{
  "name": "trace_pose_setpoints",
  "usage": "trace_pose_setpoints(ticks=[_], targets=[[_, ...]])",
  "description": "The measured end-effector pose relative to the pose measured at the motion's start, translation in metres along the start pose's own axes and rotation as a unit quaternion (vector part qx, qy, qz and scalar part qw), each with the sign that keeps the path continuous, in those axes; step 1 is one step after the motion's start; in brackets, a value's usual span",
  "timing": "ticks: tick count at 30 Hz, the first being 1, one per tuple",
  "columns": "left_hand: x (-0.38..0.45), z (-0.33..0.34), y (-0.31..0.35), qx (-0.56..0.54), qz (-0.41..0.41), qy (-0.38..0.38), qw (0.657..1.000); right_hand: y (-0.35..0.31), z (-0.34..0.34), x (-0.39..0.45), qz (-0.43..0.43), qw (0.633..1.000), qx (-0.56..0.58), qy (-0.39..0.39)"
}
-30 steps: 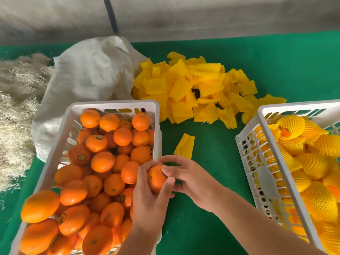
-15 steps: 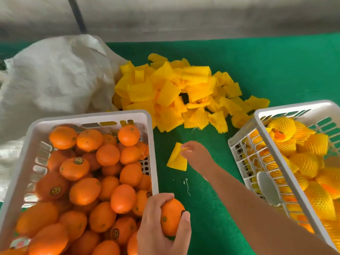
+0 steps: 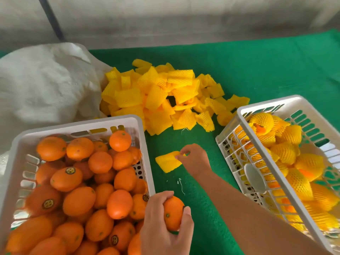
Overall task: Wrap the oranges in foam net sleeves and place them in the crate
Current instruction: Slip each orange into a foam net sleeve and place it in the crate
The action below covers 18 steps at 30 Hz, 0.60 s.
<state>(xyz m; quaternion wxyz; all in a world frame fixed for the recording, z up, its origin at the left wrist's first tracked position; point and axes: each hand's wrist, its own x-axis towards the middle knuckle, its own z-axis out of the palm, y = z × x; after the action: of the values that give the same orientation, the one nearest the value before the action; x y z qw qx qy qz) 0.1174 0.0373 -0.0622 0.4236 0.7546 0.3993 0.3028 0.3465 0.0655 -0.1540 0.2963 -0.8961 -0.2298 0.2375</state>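
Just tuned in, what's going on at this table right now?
A person is packing oranges. The left hand grips a bare orange beside the crate of unwrapped oranges. The right hand pinches a single foam net sleeve lying on the green mat, apart from the sleeve pile. The right-side crate already holds wrapped fruit.

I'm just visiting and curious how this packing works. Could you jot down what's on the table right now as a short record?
left hand: grips a bare orange
right hand: pinches a loose foam net sleeve
left crate: unwrapped oranges
right crate: sleeved oranges
sleeve pile: behind, on green cloth
white sack: far left
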Motion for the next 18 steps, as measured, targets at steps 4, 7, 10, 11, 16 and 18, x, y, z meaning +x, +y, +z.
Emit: trace_pose_setpoints(ticks=[4, 7, 10, 11, 16, 18], targets=[[-0.002, -0.005, 0.005, -0.002, -0.044, -0.011, 0.999, -0.005, -0.057, -0.055, 0.012, 0.987, 0.157, -0.015], [0.001, -0.013, 0.014, -0.041, -0.072, -0.048, 0.995, -0.013, -0.097, -0.090, -0.005, 0.977, 0.209, -0.033], [0.001, -0.025, 0.041, -0.131, -0.117, -0.099, 0.979, -0.019, -0.127, -0.116, -0.037, 0.966, 0.249, -0.063], [-0.003, -0.028, 0.054, -0.158, -0.122, -0.105, 0.974, -0.021, -0.137, -0.123, -0.049, 0.961, 0.261, -0.078], [-0.032, -0.034, 0.107, -0.237, -0.152, -0.059, 0.958, -0.019, -0.182, -0.150, -0.094, 0.926, 0.322, -0.176], [-0.040, -0.034, 0.124, -0.290, -0.169, -0.064, 0.940, -0.016, -0.201, -0.157, -0.095, 0.910, 0.345, -0.208]])
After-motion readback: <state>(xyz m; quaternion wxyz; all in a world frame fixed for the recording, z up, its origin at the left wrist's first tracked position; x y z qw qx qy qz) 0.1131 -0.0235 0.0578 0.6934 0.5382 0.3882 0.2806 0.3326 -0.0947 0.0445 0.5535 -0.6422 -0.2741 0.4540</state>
